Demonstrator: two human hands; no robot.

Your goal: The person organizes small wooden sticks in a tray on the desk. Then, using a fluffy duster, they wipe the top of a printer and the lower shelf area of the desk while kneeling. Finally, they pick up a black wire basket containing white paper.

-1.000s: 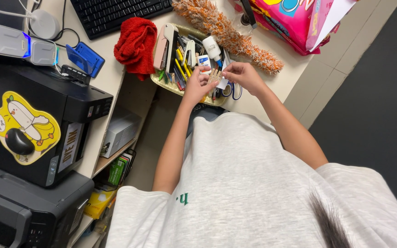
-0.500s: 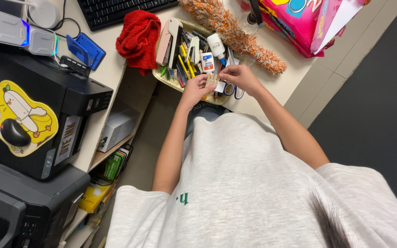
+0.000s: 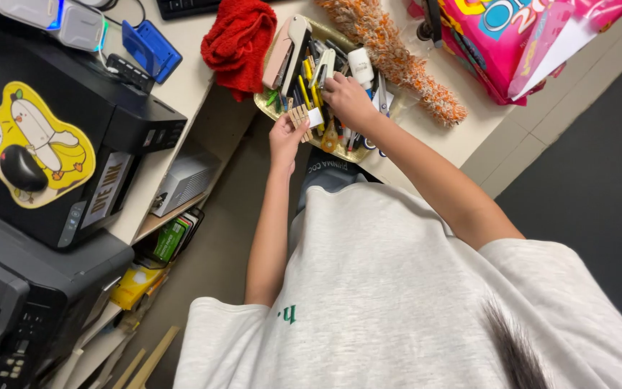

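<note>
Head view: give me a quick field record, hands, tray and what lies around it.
left hand: holds small wooden clips at the tray's near edge
right hand: reaching into the tray among pens
tray: shallow, gold-coloured, packed with stationery and a stapler
left of tray: red cloth
right of tray: orange-and-white duster
far left: black printer

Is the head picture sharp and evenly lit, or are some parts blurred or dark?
Head view: soft, even light, no strong glare; the tray and both hands, left and right, look fairly sharp, though the small things inside the tray are too crowded to tell apart; the printer side is dark and keeps little detail; the wide lens bends the desk edge and makes the shirt loom large.
</note>
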